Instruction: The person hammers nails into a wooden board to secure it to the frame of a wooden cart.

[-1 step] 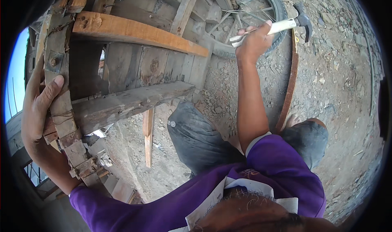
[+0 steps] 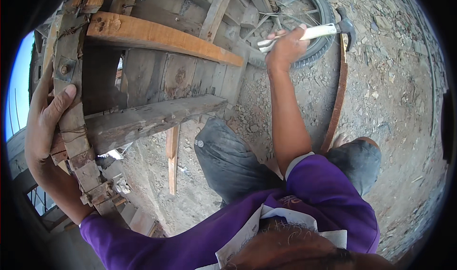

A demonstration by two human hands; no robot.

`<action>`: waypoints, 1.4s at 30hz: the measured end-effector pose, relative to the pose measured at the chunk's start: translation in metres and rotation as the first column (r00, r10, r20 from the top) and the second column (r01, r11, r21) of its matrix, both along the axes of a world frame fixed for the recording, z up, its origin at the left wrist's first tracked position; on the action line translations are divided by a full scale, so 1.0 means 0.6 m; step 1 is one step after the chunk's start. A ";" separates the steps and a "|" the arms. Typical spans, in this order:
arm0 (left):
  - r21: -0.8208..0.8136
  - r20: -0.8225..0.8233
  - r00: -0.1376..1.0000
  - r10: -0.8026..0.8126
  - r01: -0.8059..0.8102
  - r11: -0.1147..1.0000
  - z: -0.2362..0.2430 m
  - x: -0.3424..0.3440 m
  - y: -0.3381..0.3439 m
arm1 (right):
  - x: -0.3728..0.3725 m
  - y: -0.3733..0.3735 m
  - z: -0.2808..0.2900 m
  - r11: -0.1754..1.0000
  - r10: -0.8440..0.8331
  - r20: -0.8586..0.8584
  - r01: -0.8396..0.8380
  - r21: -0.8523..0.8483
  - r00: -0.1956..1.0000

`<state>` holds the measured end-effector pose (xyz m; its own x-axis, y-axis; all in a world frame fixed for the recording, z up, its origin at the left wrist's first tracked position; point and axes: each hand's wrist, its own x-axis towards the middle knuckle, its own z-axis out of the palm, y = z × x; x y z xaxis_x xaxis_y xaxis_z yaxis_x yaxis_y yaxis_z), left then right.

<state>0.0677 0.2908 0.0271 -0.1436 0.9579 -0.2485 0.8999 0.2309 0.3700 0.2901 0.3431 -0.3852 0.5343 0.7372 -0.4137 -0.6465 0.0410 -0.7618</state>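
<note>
My right hand [image 2: 286,49] is closed round the pale handle of a claw hammer [image 2: 320,31], raised in front of the wheel. The dark hammer head points to the right, away from the wooden frame. At the far left, my left hand [image 2: 45,122] grips a weathered wooden beam [image 2: 71,106], thumb across its near face and fingers hidden behind it. A bolt with a square plate [image 2: 64,69] sits in this beam just above my thumb. An orange-brown plank [image 2: 162,38] and a thick grey timber [image 2: 157,120] run rightward from near the beam.
A spoked wheel with a black tyre [image 2: 328,13] stands at the top, beside the timber frame. A long reddish-brown strip of wood [image 2: 339,94] lies on stony ground near my foot. A short piece of wood [image 2: 172,160] hangs or stands below the grey timber.
My right hand and the hammer have moved a little to the left, toward the frame. My left hand keeps its hold on the beam.
</note>
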 end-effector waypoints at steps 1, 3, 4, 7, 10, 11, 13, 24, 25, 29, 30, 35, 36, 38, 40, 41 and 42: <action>0.020 -0.066 0.997 -0.028 0.030 0.999 -0.003 0.011 0.001 | -0.027 0.014 -0.013 0.998 -0.055 0.019 0.055 -0.012 0.998; -0.022 -0.145 0.988 -0.048 0.045 0.999 0.009 -0.008 0.003 | -0.052 0.012 -0.004 0.949 0.308 0.008 -0.307 -0.072 0.951; -0.009 -0.148 0.988 -0.051 0.050 0.999 0.009 -0.006 0.008 | -0.063 0.021 0.000 0.767 0.634 -0.009 -0.630 -0.119 0.773; 0.034 -0.154 0.987 -0.038 0.044 0.998 0.009 -0.007 -0.016 | -0.007 -0.019 0.040 0.929 0.369 0.033 -0.366 -0.059 0.929; 0.046 -0.079 0.997 -0.008 0.012 0.999 0.007 0.000 -0.009 | -0.012 -0.008 0.028 0.999 -0.035 0.003 0.035 0.031 0.999; 0.016 -0.219 0.975 -0.027 0.031 0.999 0.005 0.012 0.008 | -0.048 0.002 -0.004 0.991 0.129 0.094 -0.125 -0.043 0.987; 0.030 -0.209 0.976 -0.052 0.060 0.998 -0.003 -0.010 0.005 | -0.068 0.001 -0.016 0.950 0.302 0.153 -0.284 -0.128 0.941; -0.042 -0.132 0.991 -0.033 0.028 0.999 0.006 0.000 0.005 | 0.037 0.010 0.037 1.000 0.021 -0.043 -0.021 -0.004 0.999; -0.018 -0.138 0.988 -0.062 0.061 0.998 0.006 -0.006 0.005 | 0.030 0.013 0.036 0.981 0.192 0.033 -0.191 -0.025 0.981; 0.041 -0.073 0.996 -0.059 0.062 0.997 0.009 -0.021 -0.012 | 0.018 0.003 0.065 0.962 0.274 0.071 -0.273 -0.027 0.959; 0.023 -0.055 0.998 -0.040 0.042 0.999 0.016 -0.026 -0.019 | 0.016 -0.004 0.078 1.000 0.015 -0.050 -0.014 0.027 0.999; 0.106 -0.113 0.988 -0.109 0.121 0.987 -0.011 -0.013 0.001 | -0.034 0.041 -0.010 0.878 0.475 0.076 -0.467 -0.103 0.877; 0.118 -0.122 0.988 -0.097 0.111 0.987 -0.002 -0.024 -0.003 | -0.005 0.053 -0.009 0.746 0.665 0.007 -0.663 -0.070 0.747; 0.022 -0.119 0.991 -0.057 0.060 0.998 0.015 -0.022 -0.011 | 0.058 0.020 0.049 0.942 0.336 0.097 -0.334 -0.031 0.937; 0.004 -0.107 0.994 -0.039 0.040 0.999 0.010 -0.005 -0.009 | 0.074 0.010 0.062 0.994 0.105 0.020 -0.105 0.020 0.994; -0.004 -0.107 0.994 -0.019 0.018 1.000 0.010 0.006 -0.007 | 0.064 0.018 0.055 0.990 -0.137 -0.169 0.142 0.013 0.976; 0.000 -0.106 0.994 -0.022 0.022 1.000 0.008 0.011 -0.004 | 0.047 0.025 0.044 0.927 -0.364 -0.346 0.374 -0.038 0.865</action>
<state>0.0744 0.2884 0.0320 -0.1480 0.9615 -0.2316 0.9388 0.2102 0.2729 0.3180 0.3584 -0.3585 0.5995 0.5286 -0.6009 -0.7987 0.3465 -0.4920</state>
